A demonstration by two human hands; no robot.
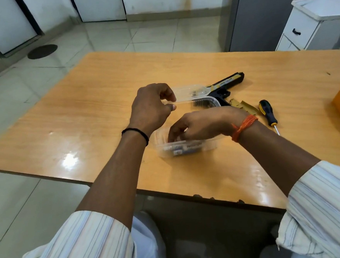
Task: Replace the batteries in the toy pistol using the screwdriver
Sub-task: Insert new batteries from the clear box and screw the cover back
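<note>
The left hand (153, 107) pinches a thin clear lid (185, 95), light and flexible, best held by its rim. The right hand (197, 125) curls into the near clear tub (186, 145) of batteries (183, 149); whether it grips one I cannot tell. The toy pistol (222, 87) lies far right on the bench (83, 106), the screwdriver (267, 113) beside it

There is one view only, from a camera on the person's head. It looks forward and steeply down over both forearms, close to the hands (195, 125) and the near edge of the table (94, 89). The wide lens bends the table's edges and takes in the lap below, the tiled floor (98, 41) to the left and the far wall's doors beyond. No second view shares this.
</note>
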